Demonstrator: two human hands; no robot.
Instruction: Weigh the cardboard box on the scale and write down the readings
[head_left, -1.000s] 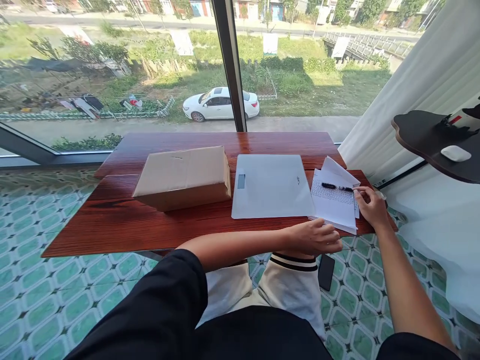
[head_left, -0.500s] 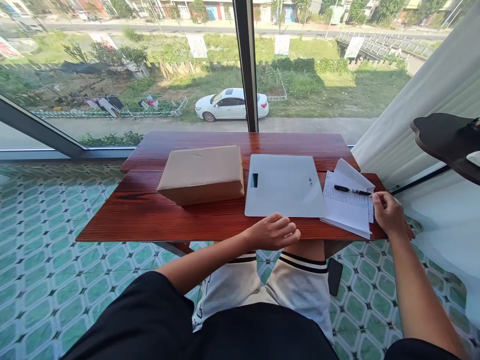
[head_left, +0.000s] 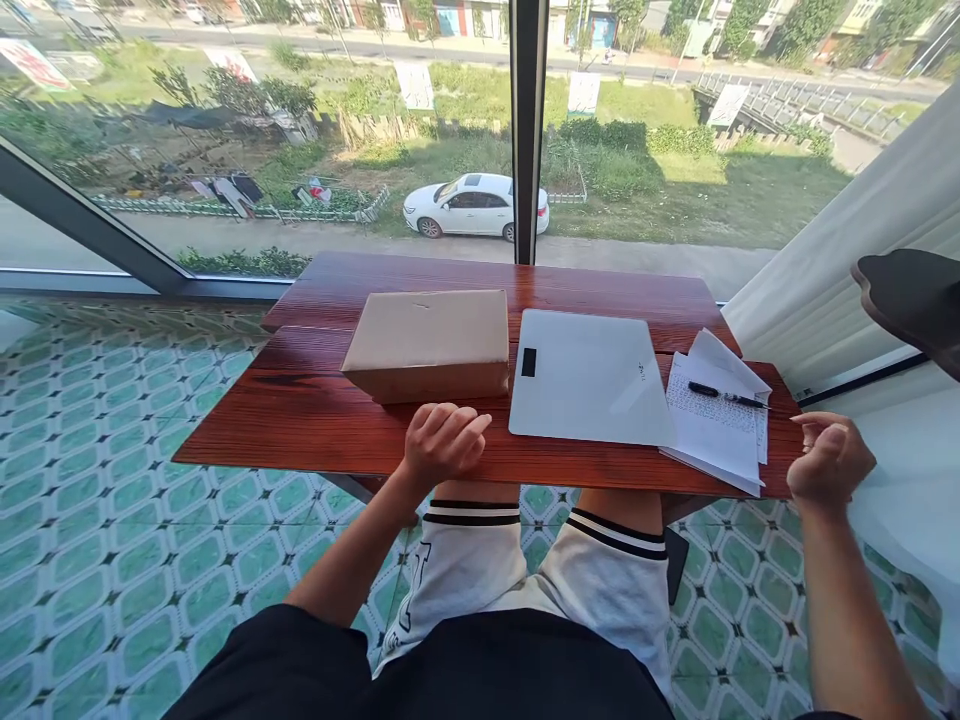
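Note:
My left hand (head_left: 445, 440) hovers over the near table edge, just in front of a closed brown cardboard box (head_left: 431, 335). Its fingers are loosely bent and hold nothing that I can see. To the right of the box lies a flat white scale (head_left: 589, 380) with a small dark display. Sheets of handwritten paper (head_left: 712, 440) lie beside the scale, and a black pen (head_left: 724, 395) rests across them. My right hand (head_left: 831, 462) is off the table's right end, apart from the pen, its fingers loosely curled with nothing visible in them.
The reddish wooden table (head_left: 285, 425) stands against a large window. A dark wavy-edged surface (head_left: 915, 305) juts in from the right, by a white curtain (head_left: 885, 190). A dark phone (head_left: 676, 562) lies on the green tiled floor, partly hidden by my leg.
My left hand has moved left from in front of the scale to the box. My right hand has drawn away right from the pen's end. The view has turned slightly left.

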